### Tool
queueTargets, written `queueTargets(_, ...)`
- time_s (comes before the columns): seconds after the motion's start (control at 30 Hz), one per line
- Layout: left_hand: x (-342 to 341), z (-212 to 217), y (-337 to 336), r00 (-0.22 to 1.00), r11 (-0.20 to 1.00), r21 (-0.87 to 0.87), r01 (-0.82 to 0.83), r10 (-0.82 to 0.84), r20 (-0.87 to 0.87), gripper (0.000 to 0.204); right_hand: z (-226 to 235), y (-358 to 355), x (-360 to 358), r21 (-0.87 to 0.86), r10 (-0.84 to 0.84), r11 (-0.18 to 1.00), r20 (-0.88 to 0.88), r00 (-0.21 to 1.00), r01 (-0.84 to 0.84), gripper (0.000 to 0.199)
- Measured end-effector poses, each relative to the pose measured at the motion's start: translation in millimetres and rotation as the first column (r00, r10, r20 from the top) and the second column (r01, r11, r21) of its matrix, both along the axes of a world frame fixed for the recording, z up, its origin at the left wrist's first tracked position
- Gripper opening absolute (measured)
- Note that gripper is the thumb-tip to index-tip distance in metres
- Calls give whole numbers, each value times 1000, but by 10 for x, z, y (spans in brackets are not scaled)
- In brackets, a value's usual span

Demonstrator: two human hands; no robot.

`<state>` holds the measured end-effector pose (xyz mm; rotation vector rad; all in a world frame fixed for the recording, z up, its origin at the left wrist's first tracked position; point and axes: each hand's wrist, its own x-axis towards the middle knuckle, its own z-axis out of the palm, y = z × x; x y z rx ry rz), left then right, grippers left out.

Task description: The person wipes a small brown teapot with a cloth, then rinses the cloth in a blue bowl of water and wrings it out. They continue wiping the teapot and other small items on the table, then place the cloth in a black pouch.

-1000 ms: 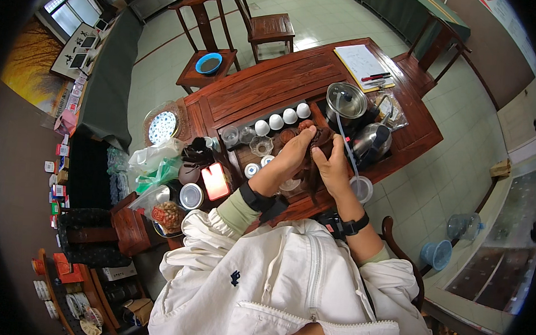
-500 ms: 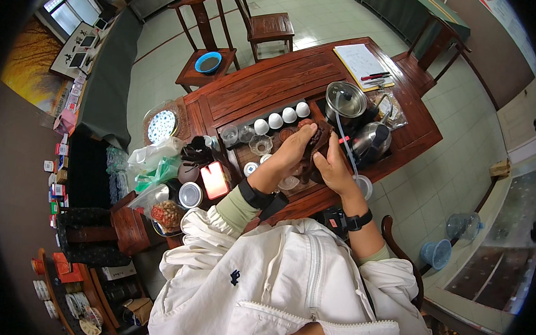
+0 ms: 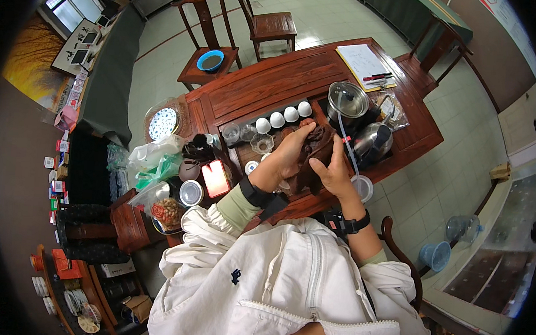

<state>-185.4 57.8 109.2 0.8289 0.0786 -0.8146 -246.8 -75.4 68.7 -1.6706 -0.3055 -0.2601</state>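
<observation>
Between my hands, over the tea tray, is a dark reddish-brown carved figure (image 3: pixel 309 172) with a knobbly surface; its exact kind is unclear. My left hand (image 3: pixel 285 155) grips its left side, the thumb lying along the top. My right hand (image 3: pixel 335 176) holds the right side, fingers stretched along it and thumb raised a little apart. Beside the left hand stand a clear flower-shaped glass dish (image 3: pixel 261 144) and a row of white cups (image 3: pixel 276 120). The figure hides part of the wooden tea tray (image 3: pixel 235 160).
A steel pot (image 3: pixel 348 99) with a tube and a steel kettle (image 3: pixel 373 141) stand right of my hands. Paper and pens lie on a clipboard (image 3: pixel 365 66) at the far right. A phone (image 3: pixel 216 178), a lidded jar (image 3: pixel 191 193) and plastic bags (image 3: pixel 156 152) crowd the left side.
The carved figure has been turned and tilted between my hands, so more of its smoother side shows. My right thumb has shifted left and my right fingers have straightened.
</observation>
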Motion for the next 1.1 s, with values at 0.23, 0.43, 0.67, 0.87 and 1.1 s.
queueTargets(0.23, -92, 104, -83, 997, 992, 107, -61, 55, 59, 37, 37, 106, -24, -124, -148, 980, 87, 985, 158, 63)
queueTargets(0.43, -77, 19, -59, 973, 997, 75, -31, 13, 232, 37, 71, 166, -17, -66, -227, 969, 162, 960, 240, 48)
queueTargets(0.67, -108, -90, -65, 910, 996, 73, -46, 12, 415, 42, 89, 128, -9, -52, -267, 960, 149, 952, 277, 35)
queueTargets(0.87, -120, -4, -49, 960, 994, 106, -10, -20, 281, 44, 85, 26, 58, -59, -368, 926, 88, 926, 374, 30)
queueTargets(1.1, -108, 9, 56, 980, 982, -99, 162, -148, 132, 40, 1, -124, 104, 140, -359, 919, -90, 929, 369, 33)
